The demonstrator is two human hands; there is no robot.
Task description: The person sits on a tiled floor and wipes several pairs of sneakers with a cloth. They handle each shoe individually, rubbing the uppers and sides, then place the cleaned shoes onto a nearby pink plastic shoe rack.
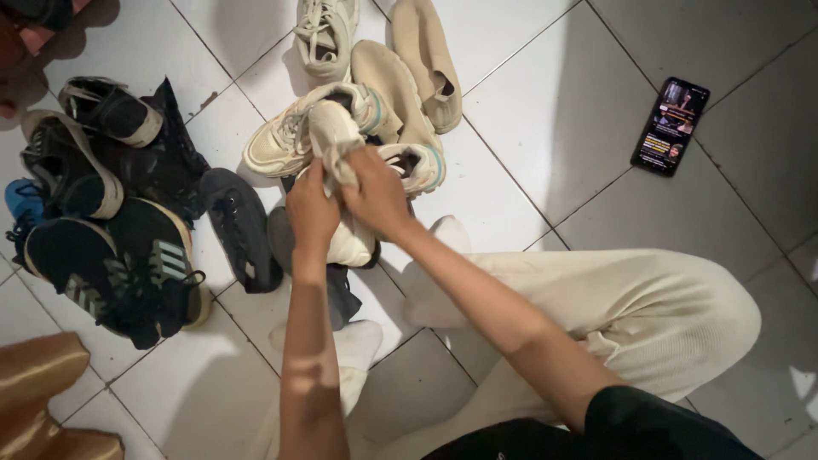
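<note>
Left hand point(311, 209) and right hand point(375, 192) both closed on cream shoe point(334, 140); long axis vertical, toe pointing away, above tiled floor point(528, 111).

Black sneakers point(111, 255) piled left; smartphone point(670, 126) lit on tile floor point(545, 128); beige slip-ons point(417, 68) beyond.

Looks like a home, probably an entry or hallway floor where the shoes get dumped. The floor is glossy white tile point(545, 128) with dark grout lines, and the person is sitting right on it in socks and loose cream trousers. Left of the hands there's a messy heap of black sneakers point(111, 247); just beyond them, a few cream shoes point(400, 77) lie in a loose cluster. Off to the right, well apart, a phone point(670, 126) lies on the tile with its screen lit.
</note>
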